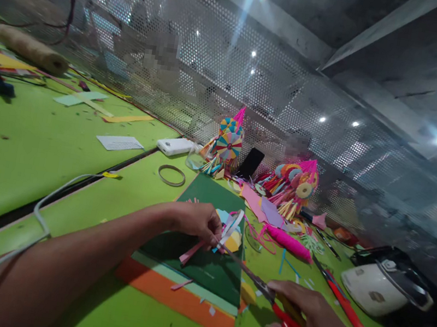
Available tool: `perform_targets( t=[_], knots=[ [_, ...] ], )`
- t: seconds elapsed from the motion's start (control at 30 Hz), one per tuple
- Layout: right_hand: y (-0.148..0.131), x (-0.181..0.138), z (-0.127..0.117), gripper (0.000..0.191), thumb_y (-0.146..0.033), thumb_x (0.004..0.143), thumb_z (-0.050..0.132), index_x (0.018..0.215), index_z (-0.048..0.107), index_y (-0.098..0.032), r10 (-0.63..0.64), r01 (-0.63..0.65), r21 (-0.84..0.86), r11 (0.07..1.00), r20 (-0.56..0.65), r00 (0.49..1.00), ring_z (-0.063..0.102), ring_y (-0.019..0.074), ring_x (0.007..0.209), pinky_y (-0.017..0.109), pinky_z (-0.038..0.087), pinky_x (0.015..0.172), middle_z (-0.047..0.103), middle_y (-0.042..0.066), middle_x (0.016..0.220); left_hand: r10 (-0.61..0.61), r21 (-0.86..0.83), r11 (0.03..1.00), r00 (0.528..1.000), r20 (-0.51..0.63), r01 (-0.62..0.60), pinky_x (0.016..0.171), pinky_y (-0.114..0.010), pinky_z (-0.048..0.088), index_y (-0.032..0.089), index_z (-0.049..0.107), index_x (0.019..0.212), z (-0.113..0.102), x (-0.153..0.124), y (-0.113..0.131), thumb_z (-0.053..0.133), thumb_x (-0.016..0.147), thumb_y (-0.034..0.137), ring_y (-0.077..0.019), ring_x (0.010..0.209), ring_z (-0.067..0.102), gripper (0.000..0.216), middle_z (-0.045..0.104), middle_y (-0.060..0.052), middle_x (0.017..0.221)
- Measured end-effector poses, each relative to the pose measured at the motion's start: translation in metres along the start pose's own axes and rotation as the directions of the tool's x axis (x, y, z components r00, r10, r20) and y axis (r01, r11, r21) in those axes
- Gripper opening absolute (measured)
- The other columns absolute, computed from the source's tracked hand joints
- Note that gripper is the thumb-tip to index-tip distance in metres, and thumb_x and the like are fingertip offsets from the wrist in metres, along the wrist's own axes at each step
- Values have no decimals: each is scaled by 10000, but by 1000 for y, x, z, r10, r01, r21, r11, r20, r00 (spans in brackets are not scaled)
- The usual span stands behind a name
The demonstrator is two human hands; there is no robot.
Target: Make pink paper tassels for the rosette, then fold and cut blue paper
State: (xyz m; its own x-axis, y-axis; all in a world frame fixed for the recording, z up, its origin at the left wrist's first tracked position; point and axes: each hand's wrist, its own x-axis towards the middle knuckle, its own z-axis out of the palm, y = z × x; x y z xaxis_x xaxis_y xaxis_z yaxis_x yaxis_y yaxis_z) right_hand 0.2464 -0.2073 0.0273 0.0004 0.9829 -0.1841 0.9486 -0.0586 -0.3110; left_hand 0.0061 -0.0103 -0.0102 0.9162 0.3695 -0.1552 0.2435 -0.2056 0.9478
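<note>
My left hand (203, 223) is closed, its fingers pinching a small colorful paper piece (234, 240) with a white strip looping up from it. Pink strips (190, 253) hang below those fingers. My right hand (303, 309) grips red-handled scissors (252, 275), whose blade tips reach the paper beside my left fingertips. Whether the blades touch the strip is hard to tell. Under both lies a dark green sheet or board (201, 271), on top of light green and orange paper (180, 298).
Paper tassel ornaments (228, 146) stand at the mesh screen (198, 83) near a black phone (250, 163). Pink yarn (291, 244), another red-handled tool (347, 308) and a white pot-like container (375, 288) are on the right. Left are a tape ring (171, 175) and white cable (41, 218).
</note>
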Motion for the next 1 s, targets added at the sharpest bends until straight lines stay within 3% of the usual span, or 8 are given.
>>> perform_targets(
  t=[0.43, 0.53, 0.7, 0.87, 1.0],
  knots=[
    [-1, 1, 5, 407, -431, 719, 670, 1096, 684, -278, -29, 28, 70, 997, 9, 1000, 617, 286, 1025, 339, 483, 872, 668, 63, 1149, 37, 31, 999, 999, 5, -37, 576, -220, 357, 169, 649, 670, -2, 0, -5, 657, 651, 234, -119, 575, 533, 69, 628, 24, 586],
    [0, 3, 4, 409, -447, 726, 646, 1079, 689, -245, -11, 15, 79, 997, -56, 998, 648, 273, 925, 313, 509, 790, 702, 66, 1057, 18, 14, 1000, 1000, -9, -18, 576, -226, 363, 171, 657, 669, -2, 0, -6, 672, 640, 246, -124, 578, 540, 82, 631, 21, 586],
    [18, 23, 4, 477, -460, 737, 578, 1124, 656, -193, 140, -138, 24, 990, -206, 968, 662, 261, 708, 329, 517, 659, 731, 54, 815, 28, -91, 995, 999, -41, -32, 598, -233, 380, 152, 659, 655, -4, -1, -4, 697, 646, 268, -110, 566, 526, 122, 632, 12, 584],
    [50, 47, 21, 453, -415, 796, 496, 1154, 626, -168, 174, -216, -98, 971, -327, 929, 636, 315, 969, 392, 495, 795, 670, 116, 1126, -10, -338, 937, 958, -288, -92, 567, -236, 413, 111, 659, 668, -8, -1, -2, 760, 589, 310, -115, 540, 545, 237, 636, -11, 567],
    [70, 53, 38, 432, -354, 843, 444, 1193, 584, -141, 140, -203, -169, 964, -324, 936, 607, 293, 1027, 396, 462, 873, 648, 135, 1145, -15, -468, 878, 969, -247, -105, 549, -227, 429, 93, 653, 613, -6, -2, 3, 794, 544, 296, -110, 520, 563, 257, 656, -46, 592]
  ],
)
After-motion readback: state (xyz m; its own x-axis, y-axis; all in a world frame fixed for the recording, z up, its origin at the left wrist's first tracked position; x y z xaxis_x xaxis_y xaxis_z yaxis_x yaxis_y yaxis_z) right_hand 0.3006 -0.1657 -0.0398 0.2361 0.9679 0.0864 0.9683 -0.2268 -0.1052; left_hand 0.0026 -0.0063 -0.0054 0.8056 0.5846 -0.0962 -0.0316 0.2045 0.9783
